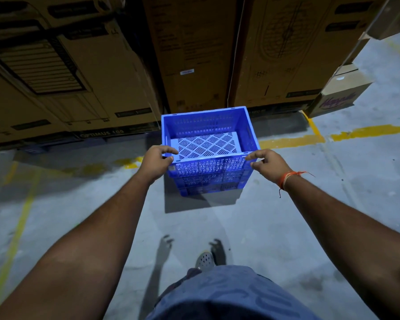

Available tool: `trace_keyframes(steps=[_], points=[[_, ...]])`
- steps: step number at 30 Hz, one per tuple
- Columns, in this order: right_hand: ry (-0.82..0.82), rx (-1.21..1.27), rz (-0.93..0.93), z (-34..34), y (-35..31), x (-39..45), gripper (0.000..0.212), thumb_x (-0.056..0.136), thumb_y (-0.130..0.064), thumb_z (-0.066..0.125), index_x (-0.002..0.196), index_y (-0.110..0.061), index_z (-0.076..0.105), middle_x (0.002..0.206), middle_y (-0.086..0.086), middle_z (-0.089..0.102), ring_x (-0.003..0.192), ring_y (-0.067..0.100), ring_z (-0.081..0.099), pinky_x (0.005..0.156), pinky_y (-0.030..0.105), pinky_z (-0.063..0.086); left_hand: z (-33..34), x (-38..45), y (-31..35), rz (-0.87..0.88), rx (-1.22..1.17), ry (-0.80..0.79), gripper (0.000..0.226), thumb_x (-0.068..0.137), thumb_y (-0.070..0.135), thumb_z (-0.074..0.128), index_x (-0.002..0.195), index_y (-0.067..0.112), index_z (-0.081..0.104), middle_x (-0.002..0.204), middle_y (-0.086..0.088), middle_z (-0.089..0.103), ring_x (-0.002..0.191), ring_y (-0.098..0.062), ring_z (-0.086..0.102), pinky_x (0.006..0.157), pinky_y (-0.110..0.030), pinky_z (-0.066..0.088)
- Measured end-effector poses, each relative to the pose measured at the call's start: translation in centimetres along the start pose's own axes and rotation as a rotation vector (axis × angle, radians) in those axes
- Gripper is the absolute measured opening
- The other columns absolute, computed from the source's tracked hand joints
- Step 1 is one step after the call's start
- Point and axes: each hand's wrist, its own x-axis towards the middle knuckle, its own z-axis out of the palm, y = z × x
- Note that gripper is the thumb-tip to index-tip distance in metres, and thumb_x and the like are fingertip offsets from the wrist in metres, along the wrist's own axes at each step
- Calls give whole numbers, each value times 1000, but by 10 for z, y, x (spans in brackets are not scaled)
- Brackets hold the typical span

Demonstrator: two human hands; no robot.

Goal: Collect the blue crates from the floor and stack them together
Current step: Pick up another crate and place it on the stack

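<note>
Blue slotted plastic crate (209,144), open-topped, gripped at near corners by left hand (156,161) and right hand (269,166).

The crate (209,148) at centre is bright blue, its walls pierced with rows of short slots and its paler floor with slots set in a diamond lattice. At twelve o'clock the cartons (194,51) are brown with dark line drawings and black labels. The floor (286,215) is mottled grey, crossed by worn yellow lines (365,131) at three and nine o'clock. A wrist thread (286,179) at three o'clock is orange and white. At six o'clock, shorts (229,296) are blue with darker curved shapes.
</note>
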Motion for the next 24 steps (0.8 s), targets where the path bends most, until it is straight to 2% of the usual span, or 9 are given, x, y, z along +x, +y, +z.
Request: trace_keyframes(steps=[3,5,9,12,16,18,20,22,24], points=[[7,-12,-9,10,0,1,21,89,-7,62,102,-19,73,99,-18,60,89,25,68,78,35,56,2,1,-16,-25,7,-10,23,91,5,59,94,23,74,96,2,70,65,-9,61,68,-30,53],[2,-24,-4,16,4,5,23,88,-6,62,102,-19,74,103,-11,63,83,27,68,74,33,55,8,4,-23,-32,-1,-11,23,90,4,60,94,22,75,93,2,70,63,-5,60,70,-31,53],[-28,-35,-9,14,12,10,24,88,-5,63,103,-19,74,101,-21,59,85,17,65,70,19,50,15,3,-22,-13,-3,-22,21,89,9,62,99,22,76,111,-3,69,86,-16,64,80,-37,56],[-30,-89,-18,6,23,33,23,87,-7,63,101,-20,74,107,-6,63,86,16,65,77,27,52,21,12,-25,-11,26,-24,21,86,15,63,99,27,75,114,-2,68,95,-19,67,77,-35,58],[-12,-186,-92,8,53,96,24,85,-10,64,101,-25,74,112,1,66,84,20,69,82,37,57,39,56,-43,44,93,36,19,90,13,64,99,26,74,114,-3,64,76,-16,67,63,-28,53],[8,-206,-119,15,72,134,25,86,-7,64,104,-21,74,108,3,71,84,26,71,84,42,58,57,89,-56,99,161,43,18,90,13,65,103,21,75,110,-10,67,78,-25,68,67,-32,55],[40,-268,-162,23,93,177,25,87,-7,65,107,-19,74,112,5,71,86,24,70,85,37,57,76,124,-69,149,237,54,17,90,15,67,105,16,75,99,-8,72,78,-24,68,74,-32,57],[92,-341,-197,30,112,218,25,87,-8,66,109,-17,74,117,6,70,91,16,64,88,28,49,96,161,-86,185,289,75,13,90,15,67,102,16,73,75,3,65,58,-8,57,61,-15,49],[150,-416,-215,35,130,255,28,85,-8,67,111,-15,74,113,10,71,91,12,58,85,23,41,112,199,-104,213,353,109,18,90,16,67,107,16,74,69,-2,62,54,-12,51,58,-17,42]])
